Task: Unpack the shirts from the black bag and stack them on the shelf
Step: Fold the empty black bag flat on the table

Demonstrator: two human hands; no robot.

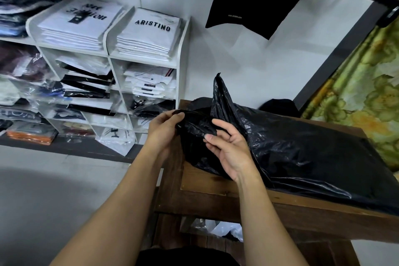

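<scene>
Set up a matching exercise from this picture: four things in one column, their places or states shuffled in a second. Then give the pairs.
Things:
1. bag
2. ARISTINO shirts
3. black shirt
4. left hand

Places or states:
A. hanging high by the wall
B. gripping the bag's bunched end
C. lying on the wooden table
D. stacked on top of the white shelf

Pairs: 1-C, 2-D, 3-A, 4-B.
</scene>
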